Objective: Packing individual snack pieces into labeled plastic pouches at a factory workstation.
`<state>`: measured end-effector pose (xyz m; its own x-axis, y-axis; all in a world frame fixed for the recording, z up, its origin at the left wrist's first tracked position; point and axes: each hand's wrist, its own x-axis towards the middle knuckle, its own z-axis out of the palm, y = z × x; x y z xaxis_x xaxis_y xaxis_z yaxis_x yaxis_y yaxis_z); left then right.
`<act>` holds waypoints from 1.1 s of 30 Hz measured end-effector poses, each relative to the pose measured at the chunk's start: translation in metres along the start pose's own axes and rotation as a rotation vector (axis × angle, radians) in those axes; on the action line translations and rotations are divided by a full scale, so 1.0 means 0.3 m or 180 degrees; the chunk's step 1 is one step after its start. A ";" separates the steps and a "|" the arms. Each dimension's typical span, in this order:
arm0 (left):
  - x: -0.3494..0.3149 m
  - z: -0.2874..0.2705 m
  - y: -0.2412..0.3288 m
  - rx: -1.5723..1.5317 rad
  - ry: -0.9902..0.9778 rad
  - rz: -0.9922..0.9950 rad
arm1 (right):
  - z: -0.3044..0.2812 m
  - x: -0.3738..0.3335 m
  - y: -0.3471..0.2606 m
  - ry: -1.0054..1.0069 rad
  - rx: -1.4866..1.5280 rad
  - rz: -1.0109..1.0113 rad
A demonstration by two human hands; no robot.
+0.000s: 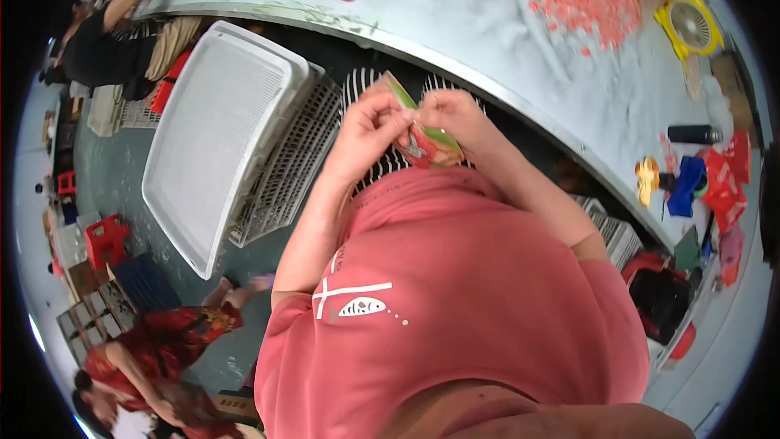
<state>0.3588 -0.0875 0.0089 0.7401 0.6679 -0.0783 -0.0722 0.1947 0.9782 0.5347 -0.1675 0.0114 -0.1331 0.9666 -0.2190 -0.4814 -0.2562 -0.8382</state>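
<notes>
Hands meet at chest height over the grey table edge (520, 106): left hand (370, 134) and right hand (455, 118) both pinch one small flat red-and-green packet (429, 145), opposing grips likely steadying it close for fingertip work.

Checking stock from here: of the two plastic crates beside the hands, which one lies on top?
The solid-looking white crate lies on top; the slotted grey-white crate sits under it, nearer the left hand.
</notes>
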 end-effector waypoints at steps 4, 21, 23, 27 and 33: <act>-0.001 0.021 0.029 0.0120 -0.0196 -0.0141 | -0.066 -0.014 0.026 0.0037 -0.0192 -0.0239; 0.041 0.092 -0.001 0.1379 0.1056 0.0411 | -0.098 0.009 0.001 0.1167 -0.5293 -0.4290; 0.049 0.106 0.005 0.2146 0.1028 0.0713 | -0.086 -0.005 -0.002 0.1014 -0.5720 -0.3749; 0.073 0.132 -0.022 0.3322 0.0857 0.0886 | -0.118 0.009 0.051 0.0992 -0.5159 -0.1177; 0.093 0.157 -0.048 0.3810 0.0392 0.0957 | -0.163 -0.057 0.045 0.0227 -0.1191 0.0506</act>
<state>0.4120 -0.1053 0.0016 0.7275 0.6481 0.2253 0.4754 -0.7128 0.5156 0.5728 -0.1871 -0.0206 -0.1138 0.9165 -0.3835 -0.1096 -0.3952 -0.9120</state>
